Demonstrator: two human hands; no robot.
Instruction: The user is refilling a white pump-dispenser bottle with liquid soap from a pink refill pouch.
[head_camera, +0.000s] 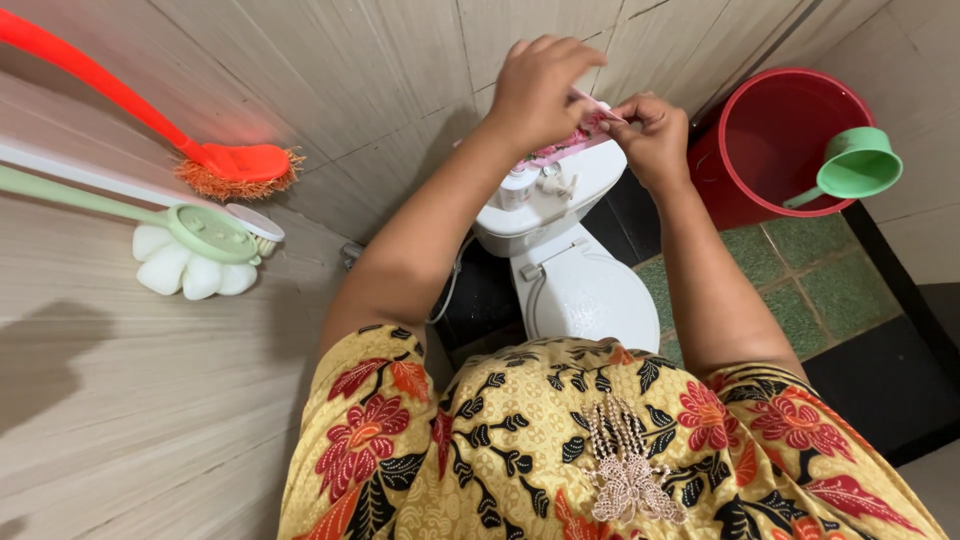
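Here we have both hands up at about twelve o'clock, above the white toilet tank (545, 200), pinching a small pink sachet (578, 135) between them: the left hand (540, 90) is curled over its upper edge with fingertips closed on it, and the right hand (655, 140) grips the end at about one o'clock. We judge the sachet light, thin and floppy, likely slick film, best held by its sealed edges near a corner. On the tank top, just below it, sits a small white bottle (516, 187) with a pale label. At two o'clock a red bucket (745, 190) holds a green dipper (855, 165). At ten o'clock an orange brush (235, 168) and a pale green brush (205, 235) lean on the tiled wall (330, 70).
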